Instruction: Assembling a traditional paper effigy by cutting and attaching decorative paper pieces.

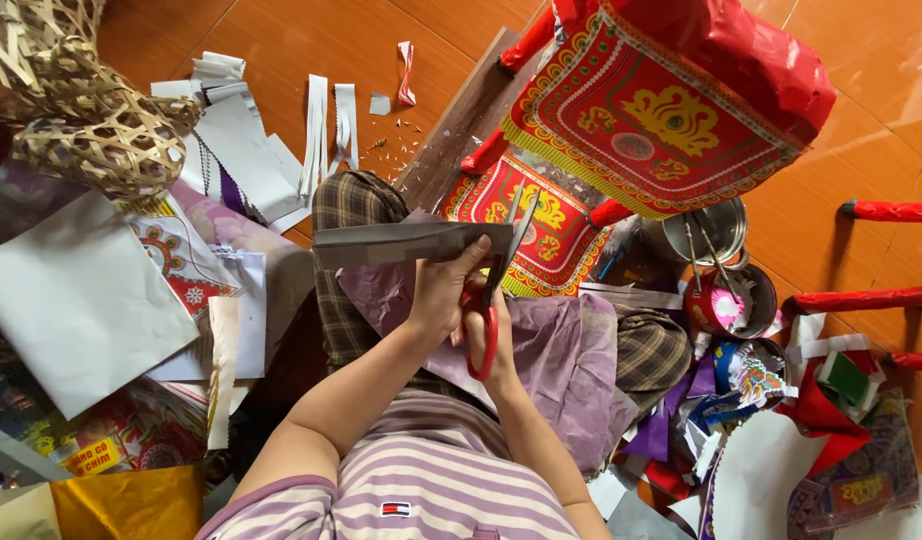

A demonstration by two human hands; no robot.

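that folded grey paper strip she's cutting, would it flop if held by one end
Probably only a little. The grey paper strip looks folded into layers and stays nearly straight where it juts past the left hand, so it seems fairly stiff. It looks thin and light, likely easy to crease. The scissors in the right hand could nudge it sideways.
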